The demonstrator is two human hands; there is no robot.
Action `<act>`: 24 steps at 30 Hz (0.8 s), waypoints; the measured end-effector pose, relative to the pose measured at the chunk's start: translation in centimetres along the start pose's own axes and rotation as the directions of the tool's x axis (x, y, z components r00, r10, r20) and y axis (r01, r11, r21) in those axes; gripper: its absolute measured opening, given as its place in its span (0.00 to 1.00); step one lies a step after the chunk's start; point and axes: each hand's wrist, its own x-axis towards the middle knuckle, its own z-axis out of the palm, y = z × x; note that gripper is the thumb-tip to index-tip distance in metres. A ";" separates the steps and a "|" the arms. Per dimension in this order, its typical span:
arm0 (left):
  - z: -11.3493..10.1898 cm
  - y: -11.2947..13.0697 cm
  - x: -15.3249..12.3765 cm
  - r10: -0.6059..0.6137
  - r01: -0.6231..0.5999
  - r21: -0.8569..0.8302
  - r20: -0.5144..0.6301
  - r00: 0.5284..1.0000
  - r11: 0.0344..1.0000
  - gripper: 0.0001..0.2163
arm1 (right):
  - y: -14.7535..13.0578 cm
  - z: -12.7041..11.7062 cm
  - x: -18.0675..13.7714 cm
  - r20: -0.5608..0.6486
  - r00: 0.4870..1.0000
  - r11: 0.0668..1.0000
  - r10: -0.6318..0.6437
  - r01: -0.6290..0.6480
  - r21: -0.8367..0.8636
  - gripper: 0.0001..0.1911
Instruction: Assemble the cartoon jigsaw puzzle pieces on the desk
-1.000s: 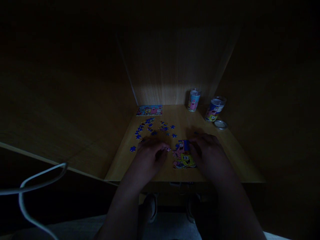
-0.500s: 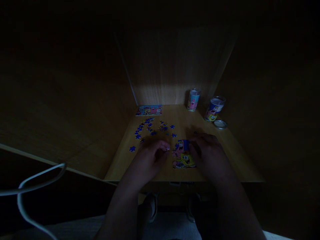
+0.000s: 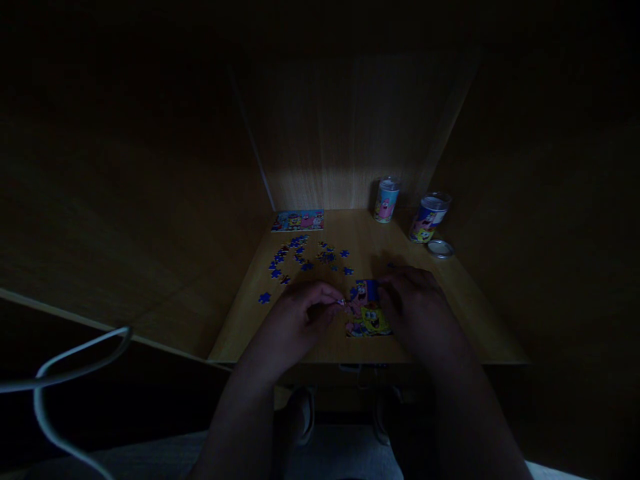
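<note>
Between the thumb and fingertips of my left hand, a small pinkish puzzle piece is pinched. The piece is at the left edge of a partly assembled jigsaw puzzle, which shows a yellow and a pink cartoon figure; I cannot tell whether it is locked in. My right hand is bent over the puzzle's right side, gripping it, and hides that edge. Past the fingertips of this hand lies a dark blue loose piece.
Loose blue puzzle pieces are scattered behind my left hand. A cartoon picture card lies at the back left. Two printed cans stand at the back right, near a round metal lid. Wooden panels enclose the tabletop.
My left hand has moved slightly right, bringing the pinched piece to the puzzle's left edge. My right hand has stayed nearly still on the puzzle.
</note>
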 end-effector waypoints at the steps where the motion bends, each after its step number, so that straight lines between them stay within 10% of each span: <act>1: 0.0 -0.1 0.0 0.000 0.000 -0.001 0.005 1.000 1.000 0.08 | 0.0 0.0 0.0 -0.003 1.000 1.000 -0.002 0.002 -0.001 0.12; 24: 0.7 0.7 -0.2 0.078 -0.073 0.177 -0.019 0.997 0.982 0.07 | 0.0 -0.2 0.0 -0.014 1.000 1.000 -0.006 0.006 0.010 0.12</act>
